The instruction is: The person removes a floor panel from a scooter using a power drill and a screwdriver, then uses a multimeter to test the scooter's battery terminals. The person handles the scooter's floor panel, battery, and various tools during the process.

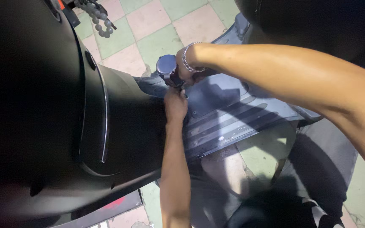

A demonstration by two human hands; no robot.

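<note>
A short, stubby tool with a round, dark metallic cap [167, 67] stands upright at the front edge of a scooter's grey footboard [233, 118], where the board meets the black inner leg shield [127, 122]. The right hand [186, 67], a silver chain bracelet [186, 57] at its wrist, wraps around the tool's body from the side; its fingers are curled closed on it. The left hand [175, 105] comes up from below and sits just under the tool's lower end, fingers bunched at the point where the tool meets the footboard; whether they pinch a fastener or merely steady the tip cannot be told, as the spot is hidden.

Judging by this, the work at that front-edge point is under way, not finished: the tool is engaged and both hands are on it. The ribbed footboard lies in place, and no loose parts show on it.

Beyond lie a checked green-and-pink tiled floor [148, 25] and a string of dark beads [100, 21] at the top.
</note>
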